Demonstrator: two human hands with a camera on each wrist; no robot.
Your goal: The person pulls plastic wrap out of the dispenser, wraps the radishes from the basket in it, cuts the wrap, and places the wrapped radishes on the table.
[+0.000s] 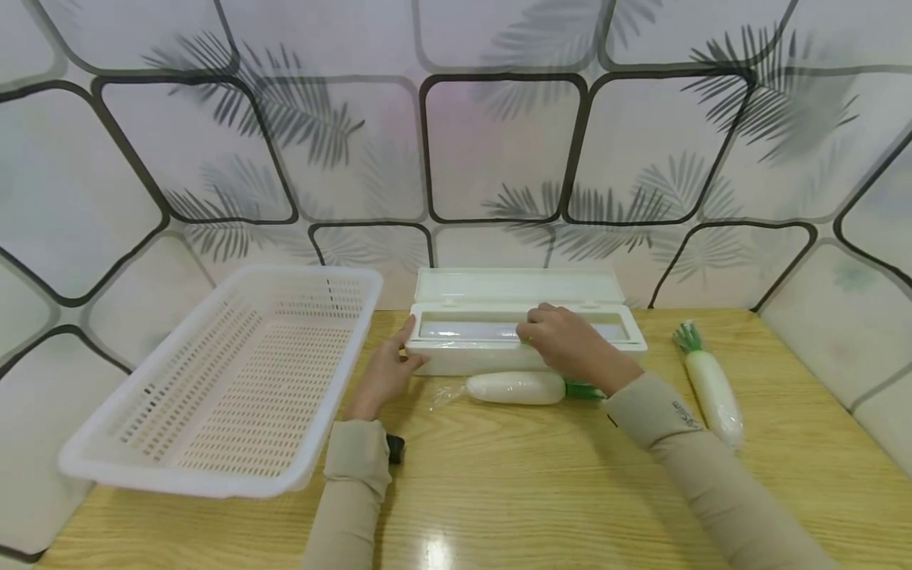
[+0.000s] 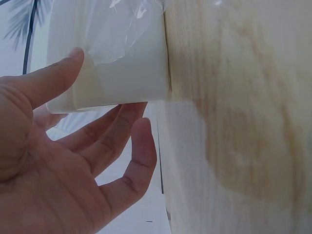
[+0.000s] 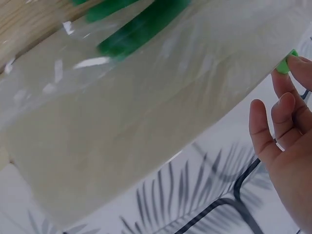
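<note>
A white cling film dispenser (image 1: 456, 362) stands at the back of the table, lid (image 1: 520, 285) raised, with a film roll (image 1: 466, 330) inside. My left hand (image 1: 385, 372) grips its left end, thumb on the near side and fingers around the end, as the left wrist view shows. Over the dispenser's front edge, my right hand (image 1: 570, 340) pinches a small green slide cutter (image 3: 283, 66) between thumb and index finger. Clear film hangs down the dispenser's front. A white radish (image 1: 516, 388) with green leaf stubs lies in front of it, with clear film around it.
On the left stands a large white perforated basket (image 1: 185, 481). Another white radish (image 1: 715, 388) in shiny film lies on the right, leaf end pointing back. A patterned wall (image 1: 499, 158) rises right behind the wooden table (image 1: 513, 499).
</note>
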